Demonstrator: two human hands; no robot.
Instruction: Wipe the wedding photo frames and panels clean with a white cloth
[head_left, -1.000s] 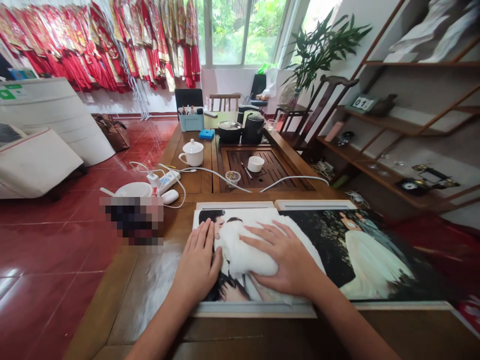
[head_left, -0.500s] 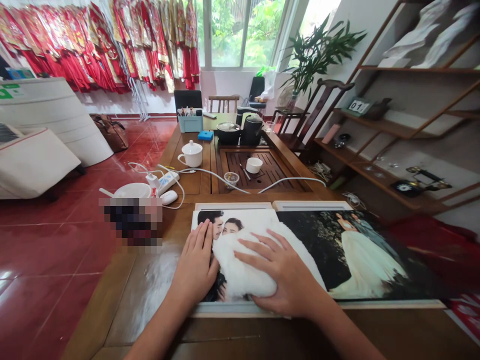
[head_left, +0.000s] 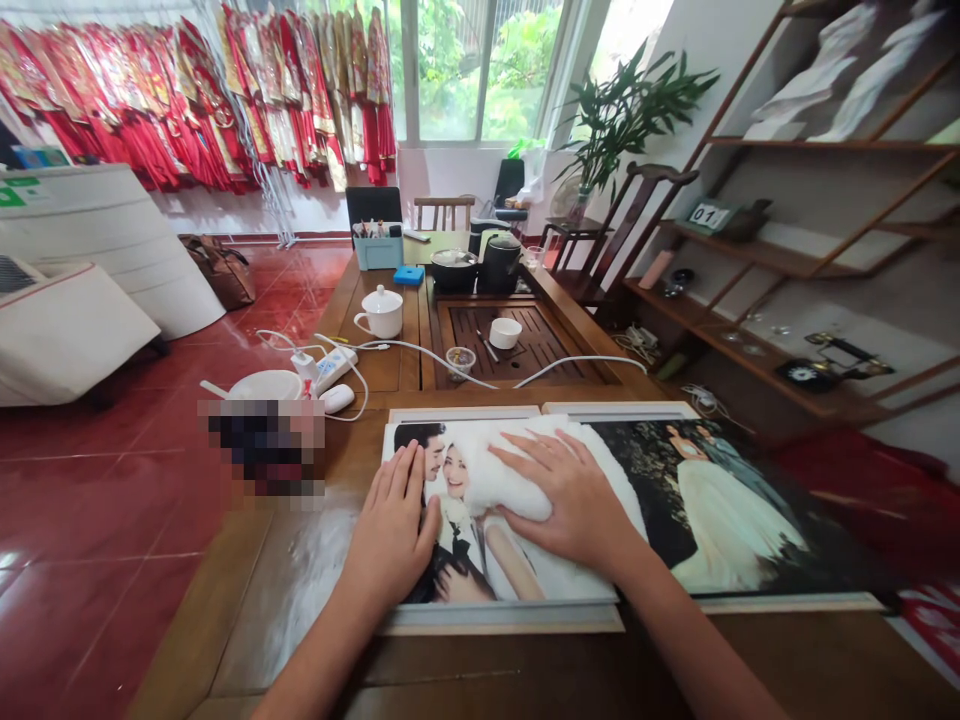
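Observation:
Beneath my hands lies a framed wedding photo point(head_left: 465, 565) of a couple, set in a pale wooden frame. My left hand point(head_left: 394, 530) rests flat on its left side, fingers straight and close together, with nothing held. A fluffy white cloth point(head_left: 611, 470) covers the upper right part of the photo. My right hand point(head_left: 574, 500) presses this cloth down, its fingers spread and curved over it and the thumb at its lower edge. A second framed photo point(head_left: 649, 450), dark with a white gown, sits directly to the right.
Beyond the photos, a white cable point(head_left: 577, 358) crosses the wooden table near a slotted tea tray point(head_left: 551, 365). A lidded white cup point(head_left: 381, 312), a power strip point(head_left: 335, 368) and a white mouse point(head_left: 337, 399) stand farther left. Shelves point(head_left: 750, 260) line the right wall.
My right hand has slid the white cloth up and to the right, uncovering the second face and lower middle of the photo. The left hand stays in place. The view has shifted slightly.

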